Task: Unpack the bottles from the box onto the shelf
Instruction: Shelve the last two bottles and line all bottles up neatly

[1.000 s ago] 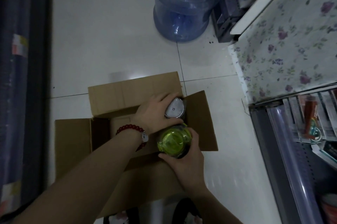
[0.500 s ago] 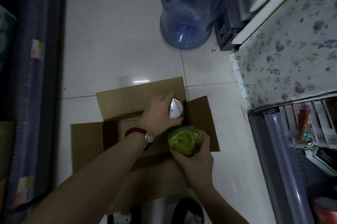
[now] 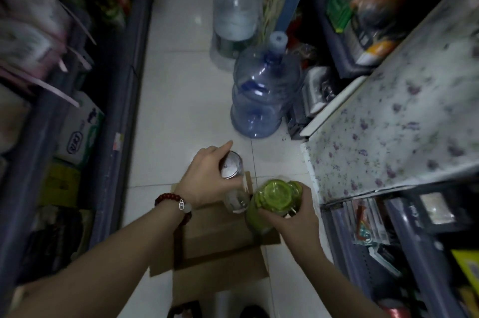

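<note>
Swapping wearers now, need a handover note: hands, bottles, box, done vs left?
Left hand: closed around the silver-lid bottle, held above the box.
Right hand: closed around the green-lid bottle, also clear of the box.
Done: both bottles are out of the box.
Left: set both on the shelf at right. Box contents are hidden by the arms.

The box (image 3: 217, 247) lies mostly under both forearms, so its inside cannot be seen. The left hand (image 3: 207, 183) covers most of the clear bottle (image 3: 234, 185); the right hand (image 3: 295, 216) hides the green bottle's (image 3: 274, 197) lower body. Goods on the left shelf (image 3: 41, 40) are smeared with blur, their labels unreadable. Both arms run off the bottom edge.
</note>
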A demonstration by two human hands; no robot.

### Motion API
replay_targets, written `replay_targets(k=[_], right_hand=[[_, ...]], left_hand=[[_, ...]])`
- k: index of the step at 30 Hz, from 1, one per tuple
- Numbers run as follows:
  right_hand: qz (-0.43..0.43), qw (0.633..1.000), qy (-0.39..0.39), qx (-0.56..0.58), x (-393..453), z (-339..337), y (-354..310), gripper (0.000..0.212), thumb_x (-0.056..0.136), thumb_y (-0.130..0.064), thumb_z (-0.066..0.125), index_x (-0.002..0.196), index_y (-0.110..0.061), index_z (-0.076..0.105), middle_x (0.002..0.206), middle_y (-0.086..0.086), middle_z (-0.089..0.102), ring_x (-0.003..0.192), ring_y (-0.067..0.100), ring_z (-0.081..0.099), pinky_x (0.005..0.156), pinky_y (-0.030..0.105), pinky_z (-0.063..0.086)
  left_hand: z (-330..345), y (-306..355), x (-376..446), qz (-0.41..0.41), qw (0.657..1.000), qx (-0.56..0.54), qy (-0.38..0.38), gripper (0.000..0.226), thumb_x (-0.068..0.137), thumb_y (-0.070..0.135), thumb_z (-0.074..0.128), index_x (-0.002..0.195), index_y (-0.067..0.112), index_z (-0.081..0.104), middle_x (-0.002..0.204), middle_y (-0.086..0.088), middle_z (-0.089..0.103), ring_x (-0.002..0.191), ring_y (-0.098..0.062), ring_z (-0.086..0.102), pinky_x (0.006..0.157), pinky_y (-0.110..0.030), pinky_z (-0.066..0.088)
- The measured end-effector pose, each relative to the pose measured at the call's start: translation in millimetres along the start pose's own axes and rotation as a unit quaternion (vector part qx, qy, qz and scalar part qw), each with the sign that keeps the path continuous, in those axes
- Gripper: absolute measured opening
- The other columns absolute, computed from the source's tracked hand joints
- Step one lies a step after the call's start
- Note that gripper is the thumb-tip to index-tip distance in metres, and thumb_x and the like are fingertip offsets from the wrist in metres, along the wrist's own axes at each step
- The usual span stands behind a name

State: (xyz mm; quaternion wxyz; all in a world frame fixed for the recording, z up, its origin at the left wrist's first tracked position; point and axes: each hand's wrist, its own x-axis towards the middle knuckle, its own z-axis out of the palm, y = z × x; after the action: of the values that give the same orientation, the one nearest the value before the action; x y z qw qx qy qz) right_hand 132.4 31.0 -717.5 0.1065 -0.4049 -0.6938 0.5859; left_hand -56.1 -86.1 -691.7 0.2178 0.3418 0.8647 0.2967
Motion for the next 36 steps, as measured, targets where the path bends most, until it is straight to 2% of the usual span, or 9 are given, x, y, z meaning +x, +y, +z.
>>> replay_targets(k=[4,7,11,15,19,22,26,32,36], right_hand=[[-0.029,0.999,0.0,0.032,-4.0,-47.4,-84.1,0.064,0.057,-0.013,0.09,0.106,-0.031,0.052,0.104,-0.002,0.063,0.102,0.018,0.062,0.083,0.037,0.057],[-0.055,0.996,0.02,0.065,-8.3,-83.7,-152.1,0.073,0.048,-0.029,0.094,0.11,-0.021,0.056,0.106,0.008,0.068,0.101,0.026,0.066,0.083,0.034,0.055],[-0.121,0.988,0.023,0.097,-18.5,-129.0,-251.6,0.056,0.065,-0.007,0.084,0.112,-0.017,0.056,0.106,0.005,0.068,0.095,0.012,0.068,0.076,0.02,0.055],[-0.195,0.976,0.037,0.095,-29.9,-170.4,-344.6,0.06,0.063,-0.014,0.088,0.112,-0.026,0.055,0.103,-0.007,0.068,0.091,-0.001,0.066,0.079,0.018,0.053],[-0.241,0.96,0.072,0.12,-45.3,-213.4,-422.2,0.072,0.05,-0.042,0.087,0.114,-0.028,0.057,0.107,-0.006,0.071,0.1,0.01,0.067,0.092,0.037,0.053],[-0.275,0.948,0.086,0.138,-62.7,-241.6,-470.0,0.072,0.051,-0.042,0.085,0.116,-0.026,0.057,0.11,-0.003,0.071,0.102,0.012,0.067,0.094,0.037,0.053],[-0.307,0.934,0.101,0.15,-81.7,-273.8,-518.6,0.078,0.052,-0.044,0.083,0.122,-0.021,0.056,0.112,-0.003,0.07,0.103,0.01,0.067,0.092,0.029,0.052],[-0.326,0.918,0.143,0.177,-99.4,-316.0,-564.7,0.073,0.058,-0.042,0.08,0.123,-0.018,0.057,0.113,0.0,0.071,0.105,0.015,0.067,0.094,0.036,0.053],[-0.343,0.905,0.168,0.189,-113.0,-338.4,-590.7,0.068,0.06,-0.041,0.078,0.119,-0.012,0.06,0.112,0.006,0.071,0.103,0.019,0.068,0.089,0.031,0.055]], left_hand=[[-73.0,69.6,-6.7,0.028,0.998,-0.037,0.034,0.092,0.054,0.057,0.055,0.138,0.021,0.047,0.11,-0.001,0.061,0.103,-0.014,0.056,0.088,-0.014,0.035],[-124.3,125.7,-6.2,0.027,0.994,-0.086,0.069,0.082,0.053,0.051,0.065,0.131,0.03,0.052,0.106,0.007,0.058,0.1,-0.007,0.056,0.093,-0.016,0.04],[-186.5,208.0,-4.7,0.045,0.977,-0.184,0.101,0.066,0.061,0.028,0.079,0.123,0.034,0.057,0.099,0.017,0.067,0.089,0.009,0.064,0.083,-0.012,0.05],[-238.1,293.2,-3.7,0.095,0.955,-0.249,0.13,0.071,0.055,0.039,0.079,0.122,0.041,0.055,0.102,0.012,0.07,0.092,0.001,0.068,0.084,-0.02,0.053],[-281.5,371.5,-4.4,0.137,0.932,-0.303,0.142,0.067,0.056,0.04,0.084,0.118,0.041,0.056,0.104,0.007,0.07,0.093,-0.009,0.069,0.082,-0.029,0.057],[-307.2,423.5,-4.8,0.171,0.918,-0.331,0.133,0.065,0.063,0.028,0.086,0.121,0.031,0.058,0.103,0.004,0.07,0.088,-0.007,0.069,0.074,-0.02,0.055],[-330.7,485.0,-5.5,0.203,0.897,-0.374,0.124,0.058,0.068,0.022,0.083,0.121,0.024,0.06,0.099,-0.001,0.072,0.085,-0.012,0.069,0.073,-0.022,0.055],[-361.8,555.9,-4.1,0.252,0.878,-0.397,0.089,0.047,0.074,0.017,0.078,0.119,0.017,0.064,0.098,-0.005,0.072,0.082,-0.01,0.067,0.065,-0.013,0.052],[-377.8,594.5,-4.0,0.29,0.872,-0.39,0.054,0.044,0.075,0.018,0.077,0.117,0.016,0.065,0.09,-0.003,0.073,0.08,-0.014,0.068,0.073,-0.022,0.057]])
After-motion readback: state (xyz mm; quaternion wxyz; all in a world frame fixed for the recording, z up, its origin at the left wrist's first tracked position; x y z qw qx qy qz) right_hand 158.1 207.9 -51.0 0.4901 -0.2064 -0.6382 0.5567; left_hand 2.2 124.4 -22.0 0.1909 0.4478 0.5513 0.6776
